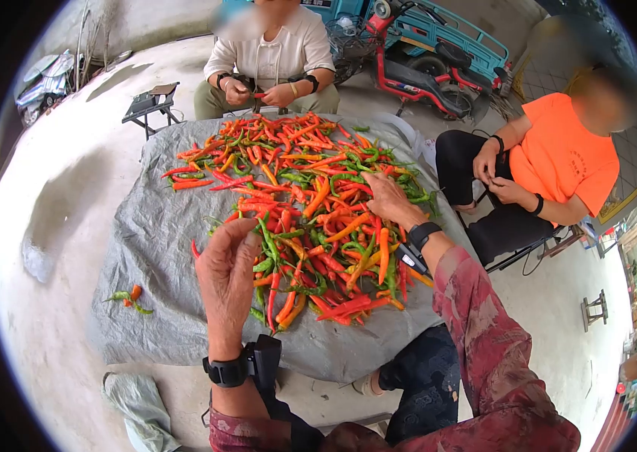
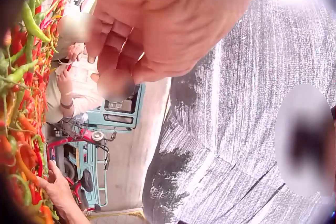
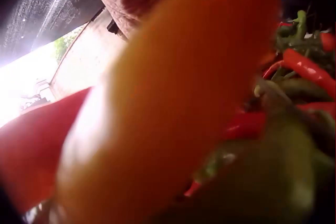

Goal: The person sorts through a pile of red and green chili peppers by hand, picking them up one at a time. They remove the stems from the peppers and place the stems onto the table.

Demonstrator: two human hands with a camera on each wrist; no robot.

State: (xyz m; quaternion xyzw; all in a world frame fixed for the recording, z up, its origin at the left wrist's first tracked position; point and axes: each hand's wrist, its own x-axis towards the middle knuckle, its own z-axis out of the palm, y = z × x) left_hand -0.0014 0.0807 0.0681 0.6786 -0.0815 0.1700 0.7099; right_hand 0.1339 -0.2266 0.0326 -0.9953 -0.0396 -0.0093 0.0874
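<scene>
A broad heap of red, orange and green chili peppers (image 1: 318,226) covers much of the grey cloth (image 1: 160,248). My left hand (image 1: 228,264) is raised over the heap's left side, its fingers bent and the thumb close to them. A red tip pokes out beside its knuckles in the head view; I cannot tell whether the fingers hold that pepper. My right hand (image 1: 390,200) reaches into the heap's right side, fingers loosely bent, fingertips at the peppers. An orange pepper (image 3: 157,108) looms blurred before the right wrist camera, and that hand's fingers are hidden there.
Small green and orange pieces (image 1: 134,297) lie apart on the cloth's left. One person (image 1: 273,56) sits across the table; another, in an orange shirt (image 1: 563,151), sits at the right. Behind stand a red scooter (image 1: 416,75) and a small folding stool (image 1: 151,105).
</scene>
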